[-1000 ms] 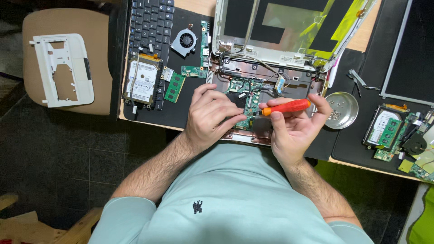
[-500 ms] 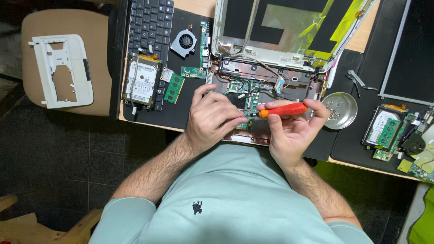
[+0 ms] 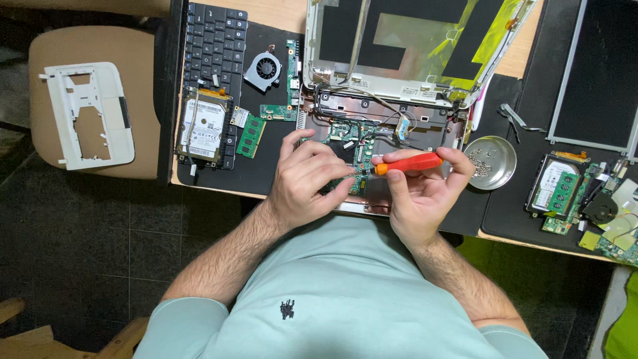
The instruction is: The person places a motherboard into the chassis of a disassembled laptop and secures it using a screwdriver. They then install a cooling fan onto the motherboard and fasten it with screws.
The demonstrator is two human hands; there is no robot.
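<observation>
Right hand [image 3: 425, 199] grips 1 orange screwdriver [image 3: 407, 163] w/ curled fingers, tip on the open laptop [image 3: 372, 133] at the desk's near edge. Left hand [image 3: 307, 176] rests on the green board, fingers bent, holding nothing. 1 round screw dish [image 3: 498, 174] just right. 1 keyboard [image 3: 216, 46], 1 fan [image 3: 266, 68] at far left.

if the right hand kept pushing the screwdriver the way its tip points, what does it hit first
The right hand holds the orange screwdriver pointing left, so its tip would first meet the left hand's fingertips, which sit at the green circuit board. Depth is unclear; it may touch the board first.
</observation>
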